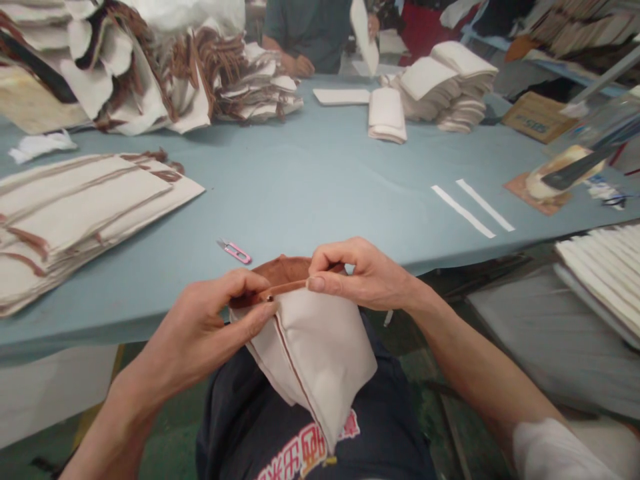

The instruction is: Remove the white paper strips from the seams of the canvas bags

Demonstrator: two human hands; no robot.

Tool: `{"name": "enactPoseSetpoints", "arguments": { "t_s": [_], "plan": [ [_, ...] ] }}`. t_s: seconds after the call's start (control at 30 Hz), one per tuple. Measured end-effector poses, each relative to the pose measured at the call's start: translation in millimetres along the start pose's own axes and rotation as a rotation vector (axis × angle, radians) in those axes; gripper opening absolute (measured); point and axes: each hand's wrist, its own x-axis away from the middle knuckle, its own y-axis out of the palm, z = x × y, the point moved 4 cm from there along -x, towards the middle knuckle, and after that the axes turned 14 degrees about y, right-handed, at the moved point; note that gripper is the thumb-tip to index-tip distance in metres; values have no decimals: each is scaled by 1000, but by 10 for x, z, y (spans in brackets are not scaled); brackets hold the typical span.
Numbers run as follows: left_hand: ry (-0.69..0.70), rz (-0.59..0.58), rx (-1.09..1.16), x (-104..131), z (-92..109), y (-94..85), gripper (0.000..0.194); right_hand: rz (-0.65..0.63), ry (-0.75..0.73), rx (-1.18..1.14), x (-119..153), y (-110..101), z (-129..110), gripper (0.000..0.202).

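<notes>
A cream fabric piece with a brown lining and brown-edged rim, shaped like a bag (325, 347), hangs over my lap at the table's front edge. My left hand (220, 313) pinches its rim at the left, thumb outside beside a small dark spot at the top of a brown seam. Farther right along the same rim, my right hand (357, 273) grips the edge between thumb and fingers. The brown inside (283, 270) shows between the hands. Pink thread snips (235, 251) lie on the table just beyond my left hand.
Stacked cream pieces with brown trim (75, 220) lie at left; a taller pile (185, 80) stands behind. Folded cream pieces (435, 80) sit at back right, near two white strips (465, 212) and a cardboard box (537, 118). Across the blue table (320, 180) is another person (310, 33).
</notes>
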Motion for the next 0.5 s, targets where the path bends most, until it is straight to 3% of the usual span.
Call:
{"name": "enactPoseSetpoints", "arguments": {
  "t_s": [0.23, 0.37, 0.5],
  "plan": [
    [51, -49, -116, -161, -53, 0, 33, -3, -85, -6, -185, -77, -68, 53],
    [-78, 42, 95, -200, -19, -14, 43, 35, -33, -19, -370, -130, 97, 54],
    [-161, 12, 169, -166, -41, 67, 51, 41, -17, -5, -479, -126, 245, 53]
  ]
}}
